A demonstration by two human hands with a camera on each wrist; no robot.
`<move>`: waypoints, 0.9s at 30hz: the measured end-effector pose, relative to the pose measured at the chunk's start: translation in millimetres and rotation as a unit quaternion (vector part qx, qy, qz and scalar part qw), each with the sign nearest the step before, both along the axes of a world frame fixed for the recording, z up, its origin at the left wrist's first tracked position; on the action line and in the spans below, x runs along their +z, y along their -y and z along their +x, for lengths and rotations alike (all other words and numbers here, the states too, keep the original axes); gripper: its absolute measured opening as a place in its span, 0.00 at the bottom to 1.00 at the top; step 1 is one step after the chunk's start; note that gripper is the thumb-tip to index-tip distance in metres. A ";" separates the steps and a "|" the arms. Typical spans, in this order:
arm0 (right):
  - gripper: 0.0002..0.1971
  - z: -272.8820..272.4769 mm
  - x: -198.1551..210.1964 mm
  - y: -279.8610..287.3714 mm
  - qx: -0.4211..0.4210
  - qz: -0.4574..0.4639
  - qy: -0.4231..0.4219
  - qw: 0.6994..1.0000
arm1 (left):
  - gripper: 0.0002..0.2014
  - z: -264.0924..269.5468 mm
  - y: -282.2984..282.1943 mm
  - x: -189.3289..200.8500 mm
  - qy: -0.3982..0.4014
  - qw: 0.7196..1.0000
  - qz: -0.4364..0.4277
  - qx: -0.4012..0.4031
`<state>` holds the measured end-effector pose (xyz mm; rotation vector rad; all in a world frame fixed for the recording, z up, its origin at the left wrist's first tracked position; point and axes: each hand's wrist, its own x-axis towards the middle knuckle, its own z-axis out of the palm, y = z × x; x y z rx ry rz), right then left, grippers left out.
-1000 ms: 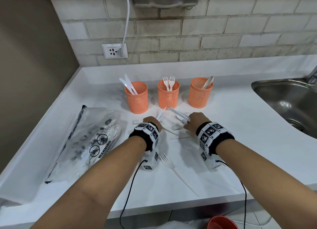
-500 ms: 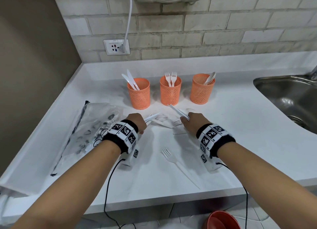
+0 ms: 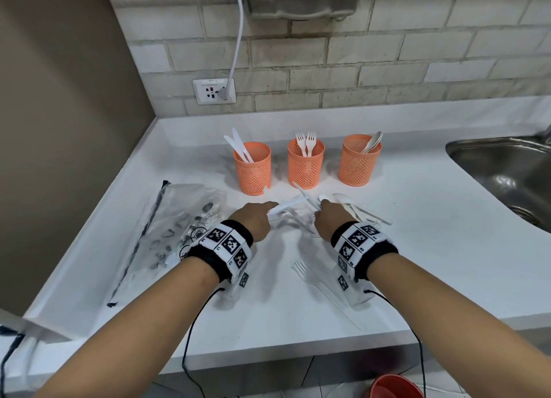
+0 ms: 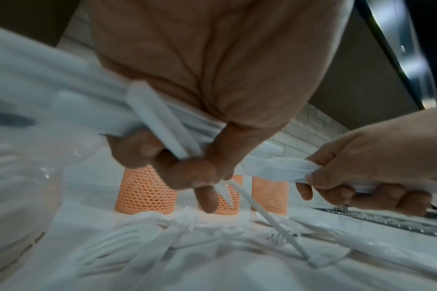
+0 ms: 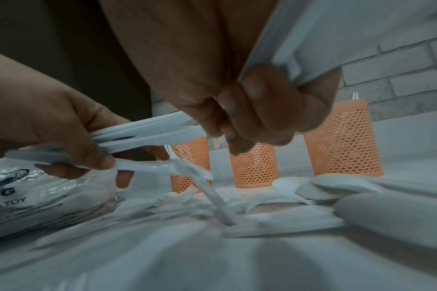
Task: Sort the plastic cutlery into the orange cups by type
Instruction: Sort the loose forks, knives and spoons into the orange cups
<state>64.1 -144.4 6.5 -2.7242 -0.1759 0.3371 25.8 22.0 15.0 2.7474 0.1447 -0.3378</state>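
Observation:
Three orange mesh cups stand in a row: the left cup (image 3: 252, 171) holds knives, the middle cup (image 3: 305, 166) forks, the right cup (image 3: 359, 163) spoons. In front of them my left hand (image 3: 262, 216) grips a bunch of white knives (image 3: 286, 204) that point right. Close beside it, my right hand (image 3: 326, 213) grips white knives (image 4: 282, 167); one serrated edge shows. A fork (image 5: 212, 195) leans between the hands with its handle end on the counter. Loose forks (image 4: 128, 236) lie under the hands. Loose spoons (image 3: 351, 208) lie right of my right hand.
A crumpled clear plastic bag (image 3: 179, 227) lies on the white counter (image 3: 417, 248) at the left. One fork (image 3: 304, 274) lies near the front edge. A steel sink (image 3: 507, 174) is sunk in at the right. A red bucket (image 3: 393, 387) stands on the floor.
My left hand has moved right with its knives, and their tips now reach my right hand. The right hand has stayed over the pile.

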 end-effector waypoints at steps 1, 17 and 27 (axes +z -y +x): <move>0.16 -0.4 0.7 1.3 -0.007 -0.001 -0.001 1.000 | 0.24 -0.8 0.5 0.9 0.001 1.000 0.020 -0.009; 0.06 -3.1 6.2 -0.6 0.003 0.029 0.020 0.999 | 0.25 -6.5 -2.8 9.8 0.054 0.995 0.080 -0.017; 0.15 10.9 -10.7 -3.9 -0.042 0.090 -0.047 0.994 | 0.20 -0.4 7.6 -0.3 -0.004 0.998 -0.063 -0.006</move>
